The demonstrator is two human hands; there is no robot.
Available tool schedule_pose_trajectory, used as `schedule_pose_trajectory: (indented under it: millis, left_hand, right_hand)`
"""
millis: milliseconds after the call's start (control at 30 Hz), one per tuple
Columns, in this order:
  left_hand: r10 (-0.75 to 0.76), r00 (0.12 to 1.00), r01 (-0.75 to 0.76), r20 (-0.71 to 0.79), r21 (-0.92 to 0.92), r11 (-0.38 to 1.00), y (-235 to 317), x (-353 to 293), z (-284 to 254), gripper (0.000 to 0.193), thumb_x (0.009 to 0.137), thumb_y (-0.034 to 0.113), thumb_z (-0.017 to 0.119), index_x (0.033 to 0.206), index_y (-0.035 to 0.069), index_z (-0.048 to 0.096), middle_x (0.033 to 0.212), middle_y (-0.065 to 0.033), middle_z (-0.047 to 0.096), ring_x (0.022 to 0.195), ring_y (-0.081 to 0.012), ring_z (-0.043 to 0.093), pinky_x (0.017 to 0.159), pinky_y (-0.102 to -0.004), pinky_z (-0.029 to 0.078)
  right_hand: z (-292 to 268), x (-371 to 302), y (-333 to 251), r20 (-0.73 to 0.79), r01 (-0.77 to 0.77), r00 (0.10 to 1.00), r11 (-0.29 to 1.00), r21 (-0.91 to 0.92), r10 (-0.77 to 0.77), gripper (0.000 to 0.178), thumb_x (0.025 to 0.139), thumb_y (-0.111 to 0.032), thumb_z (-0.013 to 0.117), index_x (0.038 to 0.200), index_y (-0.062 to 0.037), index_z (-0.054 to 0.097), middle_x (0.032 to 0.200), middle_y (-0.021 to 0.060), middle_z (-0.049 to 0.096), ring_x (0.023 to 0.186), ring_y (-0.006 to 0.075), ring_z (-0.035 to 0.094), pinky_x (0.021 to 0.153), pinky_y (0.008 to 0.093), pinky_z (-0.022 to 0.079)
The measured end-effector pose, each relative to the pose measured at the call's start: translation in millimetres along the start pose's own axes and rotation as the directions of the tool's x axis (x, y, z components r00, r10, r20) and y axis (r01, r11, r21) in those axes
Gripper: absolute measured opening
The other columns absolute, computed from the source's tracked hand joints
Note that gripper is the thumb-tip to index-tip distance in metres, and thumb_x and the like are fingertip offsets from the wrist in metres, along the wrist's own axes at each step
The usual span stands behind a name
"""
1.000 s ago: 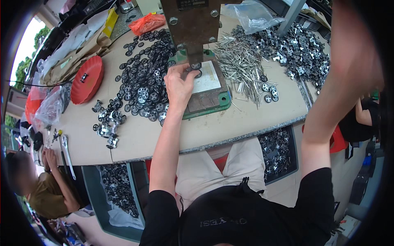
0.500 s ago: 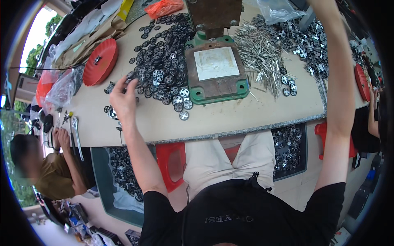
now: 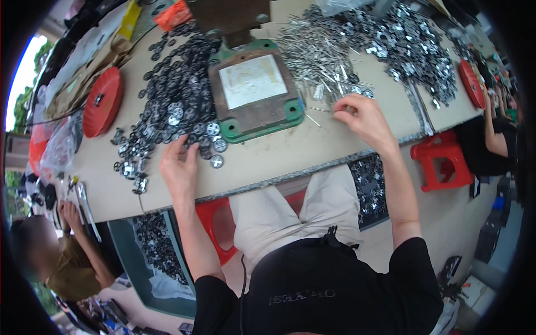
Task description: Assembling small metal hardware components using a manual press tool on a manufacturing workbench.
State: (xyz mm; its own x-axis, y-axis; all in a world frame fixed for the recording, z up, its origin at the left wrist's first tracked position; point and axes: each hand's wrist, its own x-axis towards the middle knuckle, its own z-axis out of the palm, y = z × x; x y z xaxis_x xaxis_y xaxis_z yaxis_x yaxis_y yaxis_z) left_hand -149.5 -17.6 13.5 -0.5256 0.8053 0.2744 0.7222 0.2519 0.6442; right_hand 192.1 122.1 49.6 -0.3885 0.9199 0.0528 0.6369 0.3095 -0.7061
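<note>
My left hand (image 3: pixel 180 167) is at the near edge of a heap of small black toy wheels (image 3: pixel 187 84), its thumb and forefinger apart beside the wheels. Some wheels show silver cross-shaped spokes. My right hand (image 3: pixel 364 121) is low over the table by a spread of thin metal pins (image 3: pixel 315 56). Its thumb and forefinger are pinched together; whatever they hold is too small to make out. Between the hands stands a press with a green base (image 3: pixel 262 131) and a white pad (image 3: pixel 252 81) on its bed. Its dark upper block (image 3: pixel 229 17) hangs above the bed.
Small silver-and-black parts (image 3: pixel 419 50) are heaped at the far right. Small wheeled pieces (image 3: pixel 134 151) lie left of the wheels. A red dish (image 3: pixel 104 103) stands further left. A co-worker (image 3: pixel 72 257) sits at the left. A red stool (image 3: pixel 441 162) stands at the right.
My right arm, raised at the upper right before, has come down to the metal pins. My left hand has moved from the wheeled pieces to the wheel heap's near edge. The view has turned slightly.
</note>
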Motion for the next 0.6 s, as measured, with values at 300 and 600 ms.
schedule_pose_trajectory:
  millis: [300,600]
  left_hand:
    - [-0.096,0.987,0.157,0.125,-0.733,0.661,41.7,-26.1,6.4,0.031,0.084,0.001,0.06,0.116,0.0,0.059,0.097,-0.0057,0.062,0.081,-0.0099,0.056,0.07,-0.0197,0.044]
    - [0.253,0.72,0.69,0.646,-0.704,-0.165,84.4,-61.9,76.7,0.036,0.092,0.011,0.053,0.126,0.001,0.046,0.117,-0.0124,0.055,0.101,-0.02,0.058,0.079,-0.0256,0.048]
  right_hand:
    - [30.6,7.5,-16.6,0.11,0.094,0.991,0.99,-0.11,-0.081,0.012,0.075,-0.011,0.065,0.08,0.0004,0.064,0.077,0.0132,0.061,0.069,0.0265,0.06,0.064,0.035,0.047]
    - [30.7,-5.7,-12.3,0.071,0.103,0.994,0.938,-0.331,-0.085,0.017,0.08,-0.002,0.056,0.096,0.0035,0.057,0.083,0.0185,0.059,0.076,0.0353,0.06,0.07,0.0409,0.047]
